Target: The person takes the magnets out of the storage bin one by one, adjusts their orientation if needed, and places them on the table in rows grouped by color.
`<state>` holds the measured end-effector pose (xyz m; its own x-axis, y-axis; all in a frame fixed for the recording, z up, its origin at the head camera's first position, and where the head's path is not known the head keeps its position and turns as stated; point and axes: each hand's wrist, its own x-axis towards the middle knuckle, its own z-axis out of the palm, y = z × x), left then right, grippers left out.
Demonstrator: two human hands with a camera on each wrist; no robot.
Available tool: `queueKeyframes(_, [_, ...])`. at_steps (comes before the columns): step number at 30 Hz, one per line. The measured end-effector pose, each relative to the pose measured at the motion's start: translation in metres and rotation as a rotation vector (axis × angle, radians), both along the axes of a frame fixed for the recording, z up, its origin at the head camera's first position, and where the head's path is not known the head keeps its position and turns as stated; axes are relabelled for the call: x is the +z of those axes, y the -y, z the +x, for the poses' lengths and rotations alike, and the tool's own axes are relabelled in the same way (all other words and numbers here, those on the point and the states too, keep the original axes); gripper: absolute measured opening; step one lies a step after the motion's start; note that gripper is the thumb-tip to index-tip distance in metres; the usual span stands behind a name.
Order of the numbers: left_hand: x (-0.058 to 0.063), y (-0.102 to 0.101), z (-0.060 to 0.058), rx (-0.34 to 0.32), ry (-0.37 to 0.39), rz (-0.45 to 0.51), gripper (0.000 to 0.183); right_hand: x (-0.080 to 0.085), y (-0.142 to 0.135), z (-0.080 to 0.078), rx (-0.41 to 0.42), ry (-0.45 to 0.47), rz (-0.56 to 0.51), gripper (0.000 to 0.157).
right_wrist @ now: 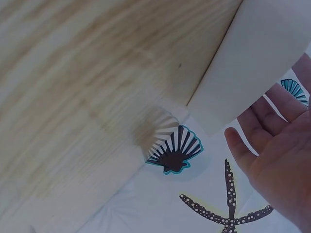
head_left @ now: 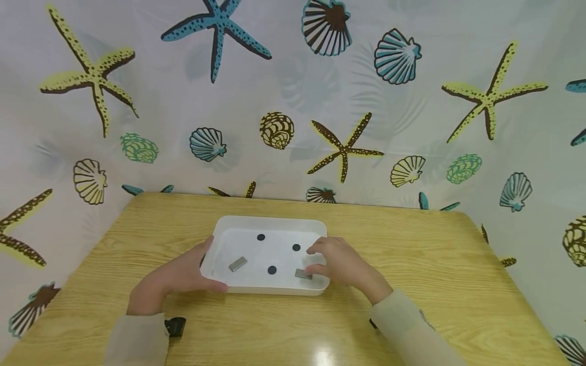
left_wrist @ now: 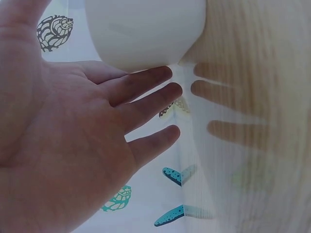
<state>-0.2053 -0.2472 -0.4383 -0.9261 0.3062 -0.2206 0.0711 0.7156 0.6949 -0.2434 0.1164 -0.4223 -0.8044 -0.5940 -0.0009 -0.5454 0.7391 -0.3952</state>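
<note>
A shallow white rectangular tray (head_left: 274,291) sits on the table. My left hand (head_left: 185,269) rests against its left end, thumb along the front corner; the left wrist view shows fairly straight fingers (left_wrist: 146,109) touching the outer wall. My right hand (head_left: 341,262) reaches over the tray's right end, thumb and forefinger apart, nothing visible between them. Just below that thumb lies a small grey rectangular block (head_left: 302,274), partly covered. A second grey block (head_left: 238,264) lies at the left inside. Three small black discs are in the tray: one at the back (head_left: 261,237), others right (head_left: 296,247) and front (head_left: 272,270).
The light wooden table (head_left: 412,254) extends on both sides of the tray. Behind and beside it hangs a white cloth (head_left: 284,91) printed with starfish and shells. A black strap piece (head_left: 175,327) shows at the left wrist.
</note>
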Motion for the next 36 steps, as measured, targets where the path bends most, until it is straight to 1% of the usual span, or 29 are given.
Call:
queueKeyframes(2, [0.0, 0.0, 0.0, 0.003, 0.002, 0.0, 0.143, -0.002, 0.0, -0.002, 0.006, 0.009, -0.013, 0.039])
queueKeyframes(8, [0.003, 0.0, 0.003, 0.011, 0.011, -0.006, 0.142, -0.008, 0.002, -0.005, 0.027, -0.004, -0.03, 0.04])
queueKeyframes(11, [0.004, 0.0, 0.003, 0.015, 0.017, -0.01, 0.142, -0.01, 0.004, -0.006, 0.03, -0.022, -0.012, 0.04])
queueKeyframes(16, [0.004, 0.0, 0.003, 0.018, 0.025, 0.02, 0.142, -0.012, 0.006, -0.005, 0.026, -0.044, 0.021, 0.041])
queueKeyframes(22, [0.003, 0.001, 0.003, 0.011, 0.014, 0.04, 0.142, -0.014, 0.009, -0.004, 0.034, -0.051, 0.045, 0.04])
queueKeyframes(29, [0.003, 0.0, 0.004, 0.004, 0.004, 0.047, 0.142, -0.018, 0.016, -0.002, 0.048, -0.017, 0.1, 0.033])
queueKeyframes(36, [0.004, -0.001, 0.004, -0.002, -0.009, 0.062, 0.141, -0.022, 0.019, -0.005, 0.047, -0.013, 0.089, 0.022])
